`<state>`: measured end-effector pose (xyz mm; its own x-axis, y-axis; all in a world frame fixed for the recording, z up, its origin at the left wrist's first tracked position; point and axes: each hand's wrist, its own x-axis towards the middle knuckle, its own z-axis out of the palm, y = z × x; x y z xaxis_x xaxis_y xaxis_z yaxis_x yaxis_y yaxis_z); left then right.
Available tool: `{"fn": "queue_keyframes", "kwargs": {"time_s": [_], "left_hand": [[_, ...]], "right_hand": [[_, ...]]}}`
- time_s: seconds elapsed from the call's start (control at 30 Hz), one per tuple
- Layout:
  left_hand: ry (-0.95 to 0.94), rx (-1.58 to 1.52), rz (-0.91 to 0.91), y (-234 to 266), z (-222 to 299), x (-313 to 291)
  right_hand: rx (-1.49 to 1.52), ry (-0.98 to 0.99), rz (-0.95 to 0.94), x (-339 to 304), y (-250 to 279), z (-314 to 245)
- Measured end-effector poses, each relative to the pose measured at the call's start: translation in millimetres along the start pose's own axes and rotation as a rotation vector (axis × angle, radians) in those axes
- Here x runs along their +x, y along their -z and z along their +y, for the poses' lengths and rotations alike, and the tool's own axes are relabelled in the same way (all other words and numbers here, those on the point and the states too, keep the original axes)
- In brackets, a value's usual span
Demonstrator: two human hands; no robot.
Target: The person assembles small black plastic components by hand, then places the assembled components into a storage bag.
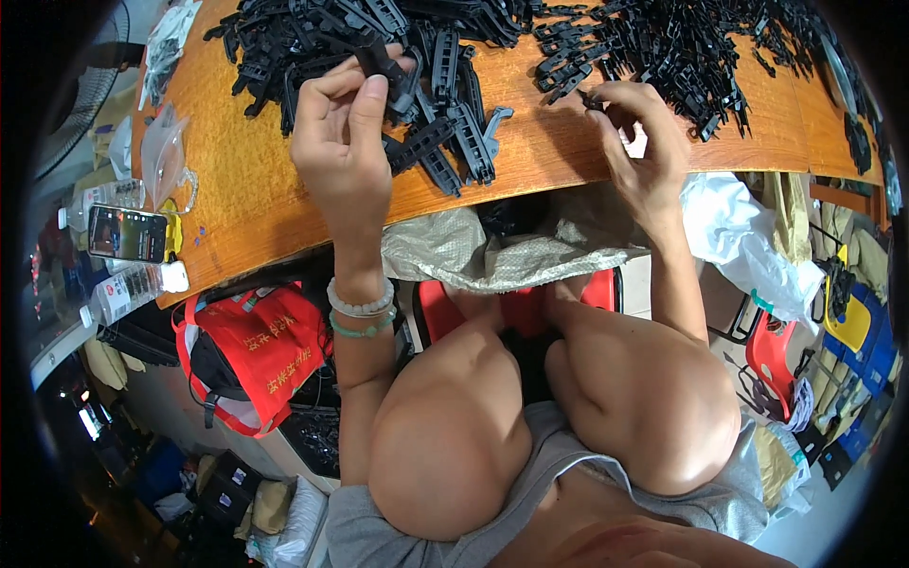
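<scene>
My left hand [339,128] is raised over the near side of a heap of long ribbed black plastic parts [445,71]. Between its thumb and fingers it grips a black plastic part [377,61]. To the right, my right hand [651,133] is closed in a pinch at the near edge of a pile of small black plastic clips [677,52]. A small black clip [593,100] shows at its fingertips, partly covered by them. One greyish plastic part [495,129] lies at the heap's near right side, between my hands.
The parts lie on a wooden table [237,189]. A woven sack [440,248] hangs open below its near edge, above my knees. At the left are a phone [126,234], plastic bottles [133,293] and a red bag [265,346]. A white plastic bag [734,227] hangs at the right.
</scene>
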<state>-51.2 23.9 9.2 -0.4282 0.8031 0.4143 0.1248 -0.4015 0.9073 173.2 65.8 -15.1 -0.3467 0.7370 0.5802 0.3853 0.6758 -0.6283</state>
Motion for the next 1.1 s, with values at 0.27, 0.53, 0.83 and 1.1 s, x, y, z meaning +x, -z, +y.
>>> {"fn": "queue_keyframes", "kwargs": {"time_s": [0.27, 0.53, 0.83, 1.1], "left_hand": [[0.584, -0.185, -0.427, -26, 33, -18], [0.164, 0.164, -0.523, -31, 33, -35], [-0.060, 0.301, -0.616, -26, 29, -35], [-0.107, 0.319, -0.606, -28, 27, -39]], "right_hand": [[1.058, -0.365, -0.168, 9, 3, -34], [0.858, -0.397, -0.083, -2, 3, -32], [0.457, -0.160, -0.122, -2, 5, -31], [0.393, -0.116, -0.094, -3, 8, -29]]}}
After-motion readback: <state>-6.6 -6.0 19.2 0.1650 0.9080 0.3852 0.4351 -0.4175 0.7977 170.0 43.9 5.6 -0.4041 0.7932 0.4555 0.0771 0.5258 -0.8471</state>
